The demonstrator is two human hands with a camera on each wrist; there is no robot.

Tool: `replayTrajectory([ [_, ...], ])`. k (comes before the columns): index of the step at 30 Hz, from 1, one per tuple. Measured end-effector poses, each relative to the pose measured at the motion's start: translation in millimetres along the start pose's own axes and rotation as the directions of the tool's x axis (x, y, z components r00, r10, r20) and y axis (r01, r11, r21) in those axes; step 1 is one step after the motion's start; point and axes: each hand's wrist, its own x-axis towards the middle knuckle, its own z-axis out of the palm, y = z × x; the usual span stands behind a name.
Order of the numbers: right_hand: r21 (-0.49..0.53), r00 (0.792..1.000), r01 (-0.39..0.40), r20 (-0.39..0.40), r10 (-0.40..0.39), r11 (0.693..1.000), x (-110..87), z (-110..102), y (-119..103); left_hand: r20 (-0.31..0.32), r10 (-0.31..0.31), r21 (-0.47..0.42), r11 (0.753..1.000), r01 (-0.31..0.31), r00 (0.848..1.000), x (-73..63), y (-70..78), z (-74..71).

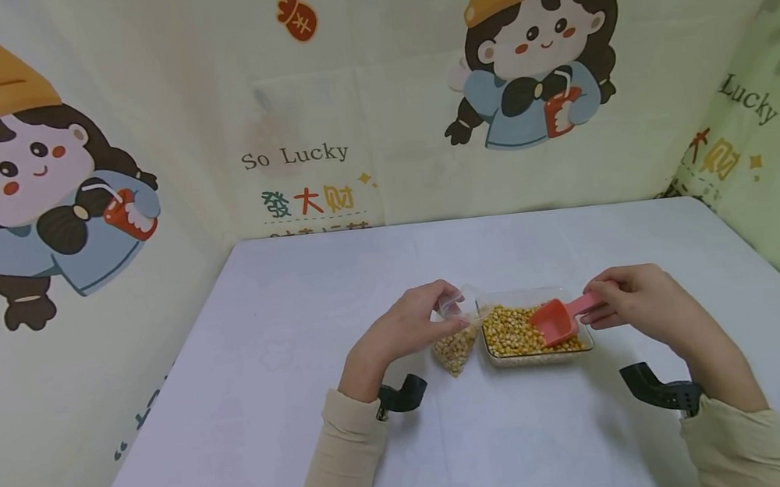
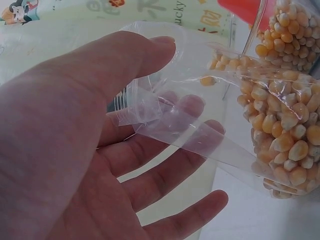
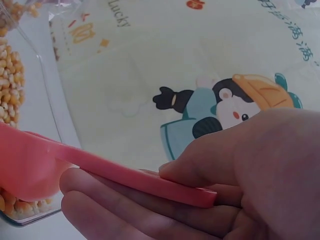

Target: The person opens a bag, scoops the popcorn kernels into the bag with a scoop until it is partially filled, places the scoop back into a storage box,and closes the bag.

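Surface, head view: You have a white surface; its far edge meets the back wall, and its left and right edges spread outward toward you.
Room, head view: Printed cloth lines the walls, bearing cartoon figures and the words "So Lucky".
Container, head view: The clear container, filled with corn kernels, stands short of the far edge, right of that edge's midpoint.
Left hand, head view: Your left hand holds the mouth of a clear bag, thumb and fingers wide apart; the bag tilts just beside the container's left end, corner toward you.
Right hand, head view: Your right hand pinches the pink scoop by its handle, the bowl over the container's right half.
Room to move, head view: The white top runs from your left sleeve to the left edge, and past your right hand to the right edge; the near edge lies out of view.
Bag, left wrist view: Shown only here, a ridged strip near the bag's mouth, and your fingertips behind the clear film; kernels fill the far end, close to the container.
Grip, right wrist view: Shown plainly only here, your thumb lies atop the handle with fingers beneath, the handle's end over your palm.
Container edge, right wrist view: The clear rim passes beside the scoop's bowl; whether the bowl touches kernels, you cannot tell.
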Motion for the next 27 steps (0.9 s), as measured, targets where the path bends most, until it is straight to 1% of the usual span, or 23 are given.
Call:
replayTrajectory([
  [9,0.037,0.999,-0.036,0.018,0.035,0.999,2.9,-0.5,3.9,-0.001,-0.006,0.004,1.000,0.006,1.000,-0.2,0.3,0.0],
  [13,0.059,0.999,-0.038,0.023,0.037,0.998,4.9,0.1,6.5,0.003,-0.012,0.000,1.000,0.012,1.000,-0.7,1.1,-0.2],
  [21,0.111,0.999,-0.038,0.039,0.034,0.993,7.3,2.7,8.5,0.007,0.000,-0.009,1.000,0.000,1.000,-1.6,3.2,-1.0],
  [27,0.130,0.999,-0.038,0.031,0.034,0.991,8.7,4.3,9.6,0.007,-0.009,-0.004,1.000,0.009,1.000,-1.2,3.3,-0.2],
])
